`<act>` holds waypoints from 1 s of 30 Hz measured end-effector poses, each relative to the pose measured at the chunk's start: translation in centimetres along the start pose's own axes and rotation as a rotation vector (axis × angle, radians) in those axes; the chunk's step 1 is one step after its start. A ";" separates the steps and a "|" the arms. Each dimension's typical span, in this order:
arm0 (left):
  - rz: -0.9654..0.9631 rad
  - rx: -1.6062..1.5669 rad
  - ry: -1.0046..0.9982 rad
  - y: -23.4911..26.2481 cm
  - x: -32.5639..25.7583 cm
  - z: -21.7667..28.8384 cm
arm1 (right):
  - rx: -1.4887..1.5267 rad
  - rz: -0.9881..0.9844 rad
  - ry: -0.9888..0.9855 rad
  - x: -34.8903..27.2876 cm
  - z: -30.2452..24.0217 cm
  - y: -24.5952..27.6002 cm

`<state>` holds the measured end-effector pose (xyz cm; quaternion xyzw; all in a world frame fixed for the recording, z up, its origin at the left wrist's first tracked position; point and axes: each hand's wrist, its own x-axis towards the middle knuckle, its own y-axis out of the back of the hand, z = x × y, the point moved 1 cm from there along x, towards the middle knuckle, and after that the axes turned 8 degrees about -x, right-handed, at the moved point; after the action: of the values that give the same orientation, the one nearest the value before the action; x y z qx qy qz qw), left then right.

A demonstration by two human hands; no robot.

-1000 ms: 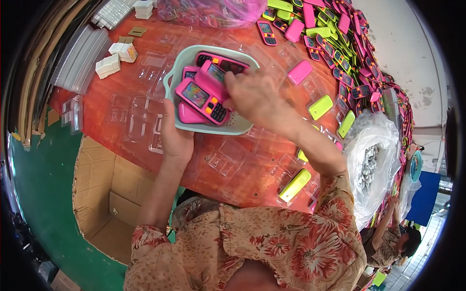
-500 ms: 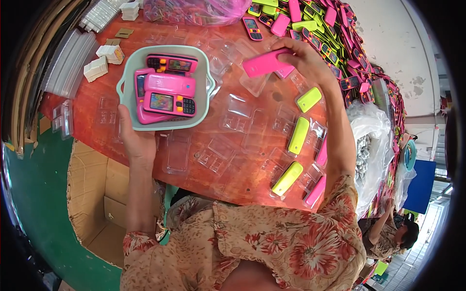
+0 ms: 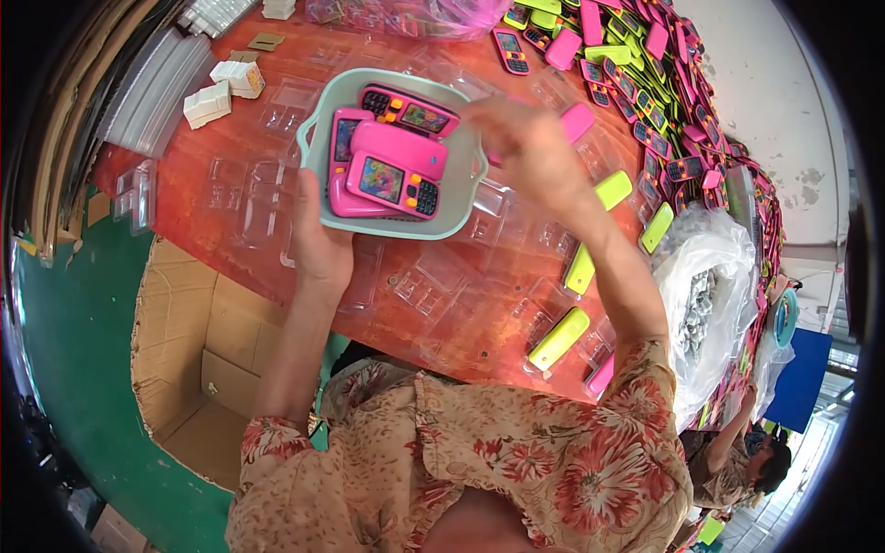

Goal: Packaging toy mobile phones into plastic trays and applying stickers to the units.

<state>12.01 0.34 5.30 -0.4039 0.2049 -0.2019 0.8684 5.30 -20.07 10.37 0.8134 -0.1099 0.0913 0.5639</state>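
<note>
My left hand (image 3: pixel 319 244) holds a pale grey-green plastic basin (image 3: pixel 451 223) by its left side, thumb along the outer wall and fingers hidden beneath. Inside lie several pink toy phones (image 3: pixel 380 180), some screen up, one showing its plain pink back. At the basin's right rim is my right hand (image 3: pixel 533 152), smeared by motion. A bit of pink shows below its fingers; whether they hold it I cannot make out. Beyond that hand, a pink toy phone (image 3: pixel 576 122) lies back up. Yellow-green phones (image 3: pixel 559 339) lie back up near my right forearm.
Clear plastic blister trays (image 3: pixel 429 281) are scattered over the red table. A large heap of pink and green toy phones (image 3: pixel 645 101) covers its far right. White card stacks (image 3: pixel 207 106) and a pink bag (image 3: pixel 406 17) stand farther back. An open cardboard box (image 3: pixel 221 341) sits below left.
The basin has moved right with my left hand and tilted slightly. My right hand, earlier holding a pink toy phone, has swung left and nearer to the basin's rim. The view has shifted somewhat.
</note>
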 end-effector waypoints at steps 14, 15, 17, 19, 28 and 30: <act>0.022 0.010 0.059 -1.9 0.6 0.2 | 0.151 0.234 0.109 2.1 -3.6 2.2; 0.022 0.047 0.031 -1.3 0.8 0.5 | 0.403 0.124 -0.082 1.2 -4.0 4.4; 0.039 0.067 -0.003 -0.1 0.8 1.3 | 0.632 0.122 -0.333 -1.3 -2.7 6.6; 0.045 0.048 -0.002 0.3 0.3 1.9 | 0.645 0.226 -0.425 -4.5 -0.1 5.6; 0.047 0.020 0.014 1.3 -1.4 1.1 | 0.162 0.038 -0.576 -11.6 3.1 -1.0; 0.030 0.010 0.020 0.8 -1.9 0.4 | -0.213 0.109 -0.467 -10.6 1.0 0.1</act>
<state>10.75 2.09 5.24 -0.3944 0.2185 -0.1940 0.8712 -4.84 -20.26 7.23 0.7415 -0.2897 -0.0806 0.5999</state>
